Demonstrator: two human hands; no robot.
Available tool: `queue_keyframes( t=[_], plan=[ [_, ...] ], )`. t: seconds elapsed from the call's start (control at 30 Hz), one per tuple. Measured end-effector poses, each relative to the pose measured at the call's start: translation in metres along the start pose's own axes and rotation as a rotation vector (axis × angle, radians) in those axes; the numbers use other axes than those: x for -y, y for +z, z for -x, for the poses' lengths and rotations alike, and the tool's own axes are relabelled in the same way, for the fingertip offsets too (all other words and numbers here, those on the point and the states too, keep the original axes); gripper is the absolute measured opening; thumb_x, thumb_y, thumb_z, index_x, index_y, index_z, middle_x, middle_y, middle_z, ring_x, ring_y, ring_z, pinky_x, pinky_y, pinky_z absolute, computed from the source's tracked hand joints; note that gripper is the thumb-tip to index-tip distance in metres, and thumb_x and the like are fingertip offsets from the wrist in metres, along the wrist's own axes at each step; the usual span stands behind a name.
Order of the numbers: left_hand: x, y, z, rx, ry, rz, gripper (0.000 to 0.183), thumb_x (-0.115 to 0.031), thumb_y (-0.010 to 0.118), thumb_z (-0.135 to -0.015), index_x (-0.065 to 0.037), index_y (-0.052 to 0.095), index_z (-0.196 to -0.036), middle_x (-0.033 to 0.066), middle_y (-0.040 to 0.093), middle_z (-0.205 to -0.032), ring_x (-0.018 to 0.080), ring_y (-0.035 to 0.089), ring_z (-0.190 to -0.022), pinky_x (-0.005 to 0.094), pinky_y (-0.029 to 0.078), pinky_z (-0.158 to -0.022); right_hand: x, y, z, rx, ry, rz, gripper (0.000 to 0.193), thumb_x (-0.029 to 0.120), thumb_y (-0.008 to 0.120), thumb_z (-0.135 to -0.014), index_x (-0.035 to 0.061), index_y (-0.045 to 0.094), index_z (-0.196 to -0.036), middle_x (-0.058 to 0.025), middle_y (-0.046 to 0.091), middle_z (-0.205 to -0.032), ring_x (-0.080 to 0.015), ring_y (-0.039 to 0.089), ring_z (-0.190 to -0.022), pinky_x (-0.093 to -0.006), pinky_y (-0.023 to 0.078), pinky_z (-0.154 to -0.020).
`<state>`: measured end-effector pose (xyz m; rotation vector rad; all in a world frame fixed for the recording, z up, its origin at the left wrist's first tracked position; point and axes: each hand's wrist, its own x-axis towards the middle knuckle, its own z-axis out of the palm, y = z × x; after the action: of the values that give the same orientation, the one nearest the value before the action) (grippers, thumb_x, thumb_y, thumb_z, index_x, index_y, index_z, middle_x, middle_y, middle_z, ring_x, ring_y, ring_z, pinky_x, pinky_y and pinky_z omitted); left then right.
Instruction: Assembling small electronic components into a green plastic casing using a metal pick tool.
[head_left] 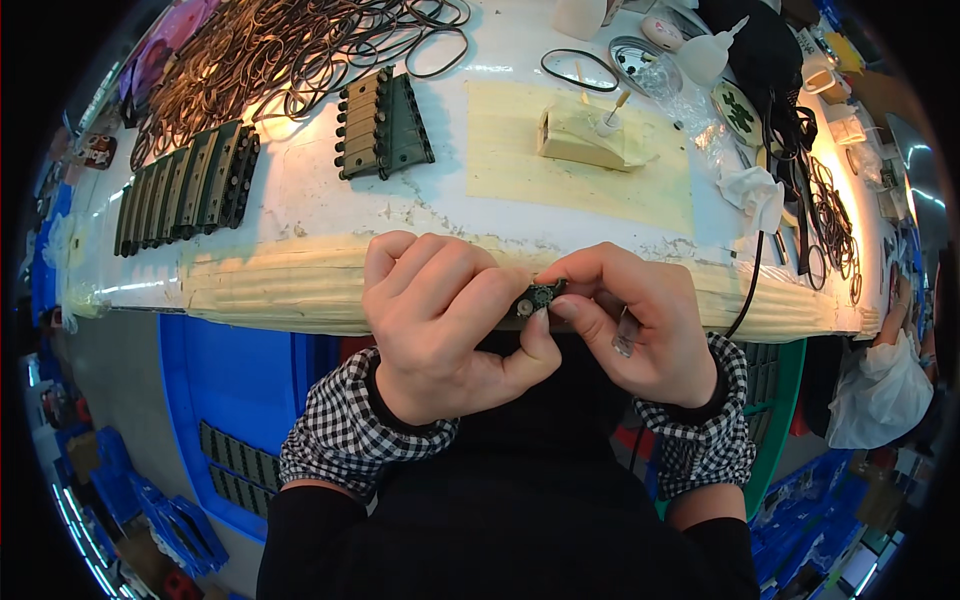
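Note:
In front of my chest, just off the table's near edge, both hands meet at a small dark green part (pixel 541 297) with round, knob-like ends. My left hand (pixel 440 320) is closed, its thumb and forefinger gripping the part from the left. From the right, my right hand (pixel 640 315) pinches its other end between thumb and fingertips. A small clear piece (pixel 625 335) sits against the fingers of that right hand; its kind is unclear. Most of the green part is hidden by my fingers.
Green ridged strips stand in a row (pixel 190 190) at the left, with a smaller group (pixel 383 125) nearer the middle. Behind them lies a heap of dark cord loops (pixel 270 70). A tape-wrapped block (pixel 590 135) and a white squeeze bottle (pixel 708 55) are farther right. Below hangs a blue bin (pixel 235 370).

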<state>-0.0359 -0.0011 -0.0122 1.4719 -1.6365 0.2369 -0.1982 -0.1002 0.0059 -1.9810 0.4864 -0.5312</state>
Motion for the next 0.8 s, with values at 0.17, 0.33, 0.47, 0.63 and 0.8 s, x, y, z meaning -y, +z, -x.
queue_keyframes(
  t=[0.17,0.33,0.47,0.63,0.8],
  plan=[
    [0.004,0.0,0.001,0.01,0.029,0.023,0.023,-0.013,0.07,-0.06,-0.007,0.063,-0.081,0.003,0.055,-0.068,0.0204,0.051,-0.061,0.034,0.036,-0.066,0.006,-0.001,0.0,-0.005,0.036,0.008,0.009,0.008,0.064,-0.087,0.0041,0.062,-0.095,-0.0062,0.06,-0.066,-0.0188,0.059,-0.053,-0.0267,0.045,-0.05],
    [0.006,0.0,0.0,0.019,0.066,0.032,0.026,-0.013,0.071,-0.062,-0.006,0.064,-0.087,0.0027,0.057,-0.071,0.0199,0.051,-0.062,0.0338,0.035,-0.066,-0.001,0.002,0.0,-0.045,0.024,-0.097,0.008,0.007,0.063,-0.088,0.0026,0.062,-0.094,-0.0068,0.061,-0.067,-0.017,0.061,-0.056,-0.0261,0.046,-0.053],
    [0.008,-0.002,0.002,0.028,0.075,0.036,0.026,-0.014,0.073,-0.065,-0.006,0.065,-0.089,0.0027,0.058,-0.072,0.0197,0.052,-0.062,0.0337,0.035,-0.066,-0.002,0.0,-0.001,-0.02,0.039,-0.118,0.009,0.008,0.064,-0.089,0.002,0.062,-0.095,-0.0066,0.062,-0.068,-0.0154,0.061,-0.057,-0.0256,0.045,-0.053],
    [0.009,-0.002,0.002,0.028,0.083,0.037,0.026,-0.014,0.073,-0.066,-0.005,0.066,-0.089,0.0028,0.058,-0.072,0.0197,0.051,-0.063,0.0337,0.035,-0.065,-0.002,0.0,0.0,-0.013,0.051,-0.109,0.01,0.01,0.065,-0.089,0.002,0.062,-0.095,-0.0064,0.061,-0.068,-0.0148,0.059,-0.056,-0.025,0.045,-0.053],
    [0.009,-0.002,0.001,0.03,0.084,0.046,0.025,-0.014,0.073,-0.066,-0.005,0.066,-0.088,0.0031,0.057,-0.071,0.0201,0.051,-0.063,0.0336,0.035,-0.065,-0.004,0.002,0.0,-0.027,0.024,-0.109,0.011,0.011,0.065,-0.089,0.0021,0.062,-0.095,-0.0065,0.061,-0.067,-0.0152,0.059,-0.055,-0.0254,0.045,-0.052]
  ],
)
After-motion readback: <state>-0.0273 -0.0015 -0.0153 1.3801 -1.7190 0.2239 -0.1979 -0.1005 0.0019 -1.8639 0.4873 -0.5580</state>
